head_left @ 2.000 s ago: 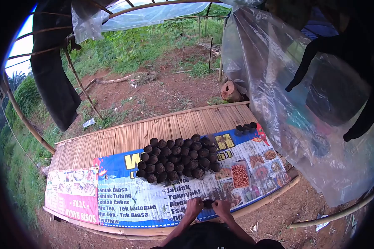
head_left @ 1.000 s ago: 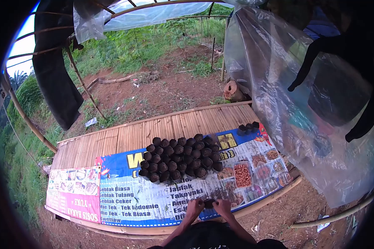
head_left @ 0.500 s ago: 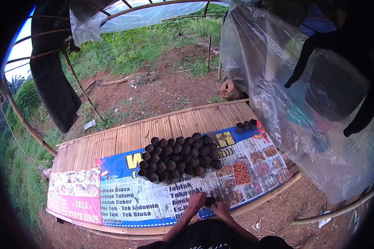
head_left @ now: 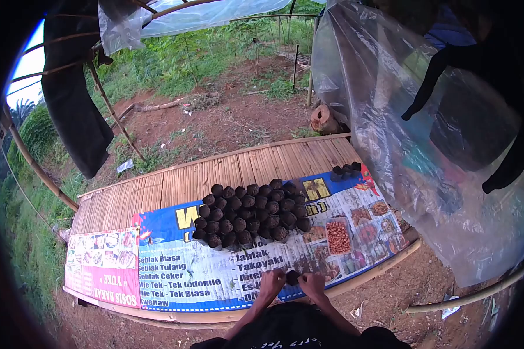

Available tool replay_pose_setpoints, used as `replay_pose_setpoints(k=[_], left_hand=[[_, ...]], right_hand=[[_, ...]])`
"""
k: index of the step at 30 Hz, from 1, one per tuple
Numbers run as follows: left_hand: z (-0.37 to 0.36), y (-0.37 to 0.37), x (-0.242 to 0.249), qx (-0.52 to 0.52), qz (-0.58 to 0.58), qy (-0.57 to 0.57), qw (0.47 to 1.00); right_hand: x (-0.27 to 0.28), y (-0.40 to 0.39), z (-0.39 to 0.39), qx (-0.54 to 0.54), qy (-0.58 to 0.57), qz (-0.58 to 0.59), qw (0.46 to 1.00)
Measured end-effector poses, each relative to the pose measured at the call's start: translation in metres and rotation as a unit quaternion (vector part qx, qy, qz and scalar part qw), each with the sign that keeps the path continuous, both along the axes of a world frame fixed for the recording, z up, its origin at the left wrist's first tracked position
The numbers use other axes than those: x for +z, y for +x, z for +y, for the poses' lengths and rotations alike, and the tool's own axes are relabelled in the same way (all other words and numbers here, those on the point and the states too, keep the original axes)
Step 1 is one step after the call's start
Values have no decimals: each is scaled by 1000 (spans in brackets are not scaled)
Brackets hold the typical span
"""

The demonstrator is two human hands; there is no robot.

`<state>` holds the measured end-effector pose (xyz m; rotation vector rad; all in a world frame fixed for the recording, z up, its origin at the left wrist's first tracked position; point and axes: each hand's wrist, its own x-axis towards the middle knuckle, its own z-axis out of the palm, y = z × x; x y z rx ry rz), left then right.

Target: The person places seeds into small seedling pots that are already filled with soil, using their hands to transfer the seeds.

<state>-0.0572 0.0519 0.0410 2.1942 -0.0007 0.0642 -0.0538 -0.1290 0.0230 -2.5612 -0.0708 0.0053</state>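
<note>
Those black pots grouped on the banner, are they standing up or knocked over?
Upright: the black pots show round tops packed in tight rows on the banner. None lies on its side.

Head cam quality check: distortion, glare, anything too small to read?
Head view: strong fisheye, black vignette at the corners, bamboo table edge bowed. Soft daylight, no hard shadows; mild sheen on plastic sheet. Left hand and right hand pinch a small dark object, too tiny to identify.
</note>
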Motion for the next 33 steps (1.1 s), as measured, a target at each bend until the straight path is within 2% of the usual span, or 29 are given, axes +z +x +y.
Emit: replay_pose_setpoints(k=[3, 5, 6, 8, 11, 13, 15, 17, 19, 24, 26, 29, 33], left_hand=[[0, -8, 6, 0, 0, -15, 1000], [-1, -7, -8, 7, 14, 16, 1000], [0, -7, -7, -1, 14, 9, 1000], [0, -6, -6, -10, 7, 12, 1000], [-2, -5, 3, -22, 5, 31, 999], [-7, -2, 11, 0, -59, 95, 994], [-8, 3, 15, -18, -57, 115, 992], [-8, 5, 8, -34, -56, 136, 989], [-6, 11, 3, -64, -39, 173, 982], [-4, 7, 10, -42, -33, 126, 991], [-1, 3, 6, -26, -54, 70, 996], [1, 1, -9, -25, -38, 108, 993], [0, -5, 1, -17, -79, 60, 995]], right_hand=[[-6, -3, -1, 3, -20, -9, 1000], [-19, 0, -3, -15, 49, 136, 989], [-16, 1, -4, -17, 49, 134, 990], [-11, -6, -4, -9, -3, 32, 999], [9, -11, 1, -42, -65, -8, 997], [8, -14, 2, -30, -73, -8, 997], [8, -19, 2, -18, -83, -5, 996], [8, -16, 3, -4, -25, 122, 992], [1, -14, 5, -5, -31, 114, 993], [7, -11, 2, -13, -27, 68, 997], [16, -9, 0, 0, -24, 26, 999], [-19, -4, -1, 23, -26, 21, 999], [-11, -2, -2, 44, -31, -15, 998]])
